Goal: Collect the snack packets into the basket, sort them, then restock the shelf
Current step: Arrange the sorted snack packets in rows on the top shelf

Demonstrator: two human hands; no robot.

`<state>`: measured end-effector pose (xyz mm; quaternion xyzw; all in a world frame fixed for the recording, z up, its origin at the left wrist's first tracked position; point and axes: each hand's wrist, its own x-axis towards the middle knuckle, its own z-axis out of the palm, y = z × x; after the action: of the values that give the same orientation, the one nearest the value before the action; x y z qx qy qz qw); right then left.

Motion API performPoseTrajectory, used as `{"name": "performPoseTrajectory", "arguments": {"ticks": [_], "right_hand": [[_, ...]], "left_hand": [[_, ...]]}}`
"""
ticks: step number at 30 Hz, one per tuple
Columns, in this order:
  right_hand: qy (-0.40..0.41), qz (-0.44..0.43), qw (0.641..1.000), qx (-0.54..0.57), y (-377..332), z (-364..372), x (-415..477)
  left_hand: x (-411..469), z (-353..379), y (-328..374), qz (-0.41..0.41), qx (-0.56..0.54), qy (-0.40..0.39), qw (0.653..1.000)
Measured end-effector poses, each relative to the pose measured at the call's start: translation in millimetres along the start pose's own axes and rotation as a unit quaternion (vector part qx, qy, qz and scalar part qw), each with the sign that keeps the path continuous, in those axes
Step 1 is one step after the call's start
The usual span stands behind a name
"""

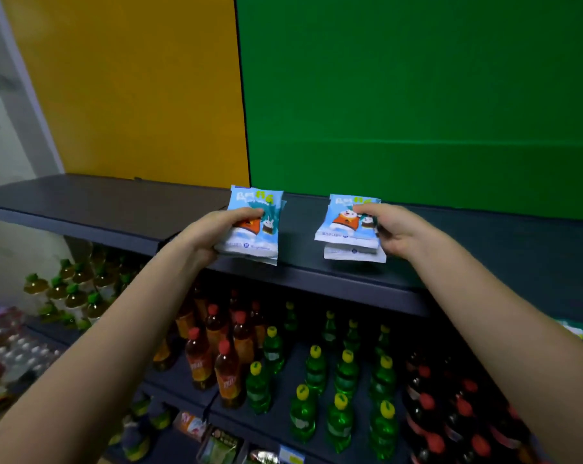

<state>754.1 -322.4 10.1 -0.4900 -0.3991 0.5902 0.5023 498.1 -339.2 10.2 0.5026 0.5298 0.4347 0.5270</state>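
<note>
Two small stacks of light-blue snack packets with cartoon figures lie on the dark top shelf (317,283). My left hand (213,229) grips the left stack (255,226), thumb across its face, fingers under its left edge. My right hand (394,226) pinches the right stack (348,226) at its right side, thumb on the top packet. A second packet (353,254) shows below the top one in the right stack. No basket is in view.
Behind the shelf stand a yellow panel (132,88) and a green panel (417,88). The lower shelf holds orange-brown bottles with red caps (223,360), green bottles with yellow caps (343,373) and dark bottles with red caps (451,410). More bottles stand at the left (72,293).
</note>
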Motion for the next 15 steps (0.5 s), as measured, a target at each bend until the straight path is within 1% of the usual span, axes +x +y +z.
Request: {"name": "performPoseTrajectory", "arguments": {"ticks": [7, 12, 15], "right_hand": [[0.046, 0.014, 0.997, -0.055, -10, 43, 104], [0.081, 0.013, 0.994, -0.067, -3, 69, 158], [0.121, 0.004, 0.988, -0.097, 4, 83, 179]], "left_hand": [[119, -24, 14, -0.026, 0.018, -0.009, 0.999], [186, -43, 12, -0.038, 0.072, -0.026, 0.996], [216, -49, 11, -0.041, 0.114, -0.031, 0.992]]}}
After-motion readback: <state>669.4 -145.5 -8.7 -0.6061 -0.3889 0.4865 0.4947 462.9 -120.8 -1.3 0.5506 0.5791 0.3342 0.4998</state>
